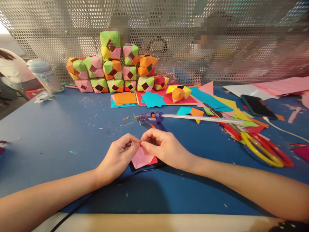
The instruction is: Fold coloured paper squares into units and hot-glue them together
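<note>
Both my hands meet at the middle of the blue table (79,135), pinching the top edge of a folded pink paper piece (143,157). My left hand (117,158) grips its upper left side between thumb and forefinger. On the upper right, my right hand (166,149) pinches the same piece, fingertips nearly touching the left ones. A bit of red paper (153,160) shows behind the pink. Just beyond my hands lies a purple glue gun (154,117) with a long clear glue stick (200,119); its handle is partly hidden by my right hand.
Stacked folded-paper balls (114,69) stand by a perforated metal screen (173,42). Paper sheets (166,96), scissors (263,149) and a phone (258,105) lie at the right. A bottle (45,75) stands back left. A black cable (74,209) crosses the front edge.
</note>
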### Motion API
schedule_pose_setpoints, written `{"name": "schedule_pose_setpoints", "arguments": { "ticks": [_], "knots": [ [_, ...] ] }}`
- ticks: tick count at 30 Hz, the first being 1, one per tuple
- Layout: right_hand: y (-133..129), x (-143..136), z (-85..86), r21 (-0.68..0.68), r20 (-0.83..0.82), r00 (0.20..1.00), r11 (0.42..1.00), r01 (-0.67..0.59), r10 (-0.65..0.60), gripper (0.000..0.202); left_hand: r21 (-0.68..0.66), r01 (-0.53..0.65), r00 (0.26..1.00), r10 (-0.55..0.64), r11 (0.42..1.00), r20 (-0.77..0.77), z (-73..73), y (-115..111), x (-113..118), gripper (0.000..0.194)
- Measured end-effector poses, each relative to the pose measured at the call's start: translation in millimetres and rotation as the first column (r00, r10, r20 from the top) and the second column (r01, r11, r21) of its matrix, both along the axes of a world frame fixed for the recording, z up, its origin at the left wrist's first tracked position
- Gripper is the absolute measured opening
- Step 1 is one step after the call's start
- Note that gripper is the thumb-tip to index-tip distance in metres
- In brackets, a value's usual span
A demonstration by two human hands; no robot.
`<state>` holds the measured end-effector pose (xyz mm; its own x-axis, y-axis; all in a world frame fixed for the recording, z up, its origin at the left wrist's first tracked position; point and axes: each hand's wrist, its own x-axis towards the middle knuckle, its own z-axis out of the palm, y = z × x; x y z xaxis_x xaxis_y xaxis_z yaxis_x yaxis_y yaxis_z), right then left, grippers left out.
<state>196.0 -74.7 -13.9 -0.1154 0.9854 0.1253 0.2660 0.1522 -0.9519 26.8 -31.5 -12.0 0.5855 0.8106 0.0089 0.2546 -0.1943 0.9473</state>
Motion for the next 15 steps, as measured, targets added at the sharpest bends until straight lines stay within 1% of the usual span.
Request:
{"name": "schedule_pose_setpoints", "arguments": {
  "ticks": [3, 6, 9, 12, 15],
  "knots": [
    [-3.5, -2.2, -0.3, 0.069, 0.045, 0.998, 0.997, 0.032, -0.035, 0.007, -0.045, 0.03, 0.999, -0.03, 0.999, 0.014, 0.2, -0.7, -0.6, 0.018],
    [-6.6, -3.4, 0.9, 0.151, 0.127, 0.99, 0.987, 0.049, -0.069, 0.001, -0.088, 0.065, 0.997, -0.061, 0.994, 0.047, -0.1, -1.9, 0.2, 0.014],
    [-8.2, -3.0, 2.3, 0.2, 0.188, 0.979, 0.979, 0.043, -0.081, 0.003, -0.088, 0.083, 0.994, -0.076, 0.993, 0.082, -1.0, -2.3, 1.1, 0.013],
    [-7.6, -0.2, 2.7, 0.183, 0.181, 0.98, 0.982, 0.045, -0.079, 0.006, -0.032, 0.079, 0.996, -0.077, 0.996, 0.055, -1.8, -1.6, 0.5, 0.014],
    [-5.0, 4.1, 2.5, 0.101, 0.116, 0.991, 0.994, 0.052, -0.064, 0.013, 0.043, 0.051, 0.999, -0.051, 0.998, 0.009, -2.7, -0.2, -0.5, 0.011]
  ]
}}
